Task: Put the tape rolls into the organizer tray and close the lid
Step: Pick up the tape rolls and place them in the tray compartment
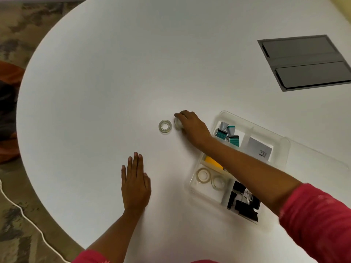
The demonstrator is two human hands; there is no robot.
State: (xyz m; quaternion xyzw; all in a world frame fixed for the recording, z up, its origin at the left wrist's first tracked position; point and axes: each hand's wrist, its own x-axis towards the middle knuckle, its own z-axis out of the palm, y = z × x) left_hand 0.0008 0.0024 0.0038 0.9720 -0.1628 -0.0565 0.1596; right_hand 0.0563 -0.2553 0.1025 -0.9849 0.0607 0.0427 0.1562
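A clear tape roll (165,126) lies flat on the white table. Just right of it a second clear tape roll (177,123) is tilted on edge, with the fingers of my right hand (191,126) closed around it. My right forearm reaches across the clear organizer tray (284,149). Two more tape rolls (202,175) (218,182) lie in the tray's near-left compartment. The clear lid (321,158) lies open to the tray's right. My left hand (135,184) rests flat on the table with fingers extended, holding nothing.
The tray also holds teal stamps (228,134), a white card box (259,149), a yellow pad (212,162) and black binder clips (243,204). A grey recessed panel (305,61) sits in the table at the far right. A white cord (28,221) runs over the carpet at left.
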